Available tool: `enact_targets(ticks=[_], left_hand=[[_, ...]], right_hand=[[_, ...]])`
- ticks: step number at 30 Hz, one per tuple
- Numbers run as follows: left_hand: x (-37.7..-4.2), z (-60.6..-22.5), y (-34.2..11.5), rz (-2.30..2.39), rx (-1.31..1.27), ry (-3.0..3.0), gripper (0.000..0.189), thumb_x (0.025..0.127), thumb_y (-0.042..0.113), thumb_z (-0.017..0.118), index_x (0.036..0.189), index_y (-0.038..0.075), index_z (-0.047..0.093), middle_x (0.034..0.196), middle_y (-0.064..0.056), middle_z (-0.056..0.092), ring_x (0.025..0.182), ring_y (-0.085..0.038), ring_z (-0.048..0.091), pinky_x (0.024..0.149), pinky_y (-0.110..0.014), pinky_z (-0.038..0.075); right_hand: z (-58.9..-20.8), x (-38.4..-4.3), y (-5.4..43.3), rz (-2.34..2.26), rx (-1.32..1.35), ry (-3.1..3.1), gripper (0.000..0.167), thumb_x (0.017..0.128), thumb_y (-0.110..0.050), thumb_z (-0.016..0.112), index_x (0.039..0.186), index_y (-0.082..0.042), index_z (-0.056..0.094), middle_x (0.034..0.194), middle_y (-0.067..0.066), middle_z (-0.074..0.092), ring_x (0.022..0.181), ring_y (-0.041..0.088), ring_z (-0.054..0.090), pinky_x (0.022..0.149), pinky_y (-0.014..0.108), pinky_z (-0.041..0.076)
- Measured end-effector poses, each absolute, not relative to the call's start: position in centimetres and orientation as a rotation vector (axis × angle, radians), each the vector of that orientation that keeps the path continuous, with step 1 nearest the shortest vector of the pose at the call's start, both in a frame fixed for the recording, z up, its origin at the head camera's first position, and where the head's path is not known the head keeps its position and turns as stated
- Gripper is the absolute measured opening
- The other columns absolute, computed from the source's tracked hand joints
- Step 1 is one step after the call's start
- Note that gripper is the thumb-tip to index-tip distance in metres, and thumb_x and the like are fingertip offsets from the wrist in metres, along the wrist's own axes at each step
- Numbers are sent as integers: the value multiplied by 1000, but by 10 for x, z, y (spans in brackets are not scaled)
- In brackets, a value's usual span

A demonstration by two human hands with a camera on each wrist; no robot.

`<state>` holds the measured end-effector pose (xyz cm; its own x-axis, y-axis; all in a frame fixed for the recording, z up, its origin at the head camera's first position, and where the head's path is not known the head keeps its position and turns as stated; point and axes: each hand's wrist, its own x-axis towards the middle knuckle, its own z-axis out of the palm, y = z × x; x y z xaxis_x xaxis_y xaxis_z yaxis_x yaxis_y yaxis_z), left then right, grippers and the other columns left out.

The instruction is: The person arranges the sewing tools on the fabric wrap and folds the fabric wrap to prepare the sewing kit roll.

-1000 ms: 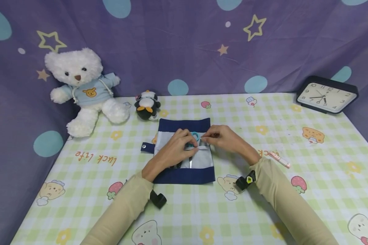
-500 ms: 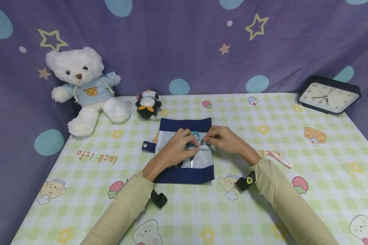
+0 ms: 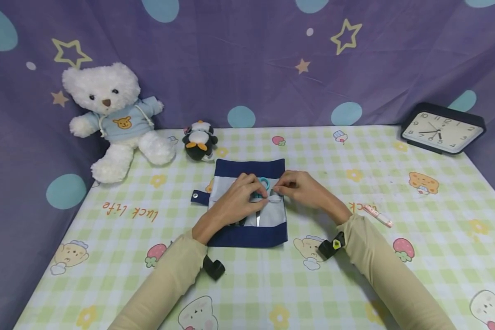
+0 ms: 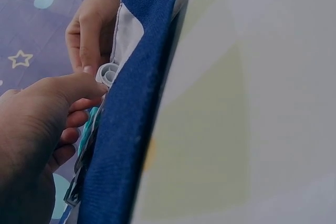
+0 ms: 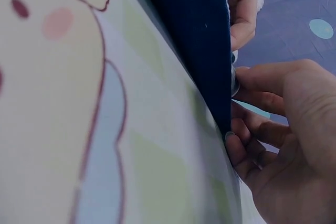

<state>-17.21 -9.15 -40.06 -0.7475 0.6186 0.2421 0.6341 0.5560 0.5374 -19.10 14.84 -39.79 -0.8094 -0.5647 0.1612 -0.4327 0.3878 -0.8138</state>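
Observation:
An unfolded navy fabric pouch (image 3: 247, 236) with a pale grey lining lies on the table. Teal-handled scissors (image 3: 265, 182) stick out of its inner pocket, and a pointed metal blade shows lower down. My left hand (image 3: 240, 195) lies across the pouch, its thumb and index finger pinching the pocket's edge. Opposite it, my right hand (image 3: 301, 188) pinches a small pale round piece at the pocket opening. This piece (image 4: 107, 73) shows a ring-shaped end in the left wrist view; its kind is unclear. Dark items (image 3: 237, 222) under my left hand are mostly hidden.
A white teddy bear (image 3: 123, 121) and a penguin plush (image 3: 200, 141) sit at the back left. A black-framed clock (image 3: 443, 128) stands at the back right. A slim pink-and-white stick-like item (image 3: 378, 216) lies near my right forearm. A snap strap (image 3: 200, 197) extends left from the pouch.
Both hands stay almost in place. The pocket edge between them bulges slightly more, and the grey piece at my right fingertips shows less above it. The head view has shifted slightly.

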Motion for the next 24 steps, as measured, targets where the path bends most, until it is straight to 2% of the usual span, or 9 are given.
enact_targets(ticks=[24], left_hand=[[-172,-401,-92,-961,-1108,-2750,6,96,19,77,95,13,76,98,1,57,88,-19,43,80,-35,39]], right_hand=[[-401,-190,149,-1378,-939,2477,14,99,-6,70,90,-7,80,91,1,66,83,21,56,73,33,46]])
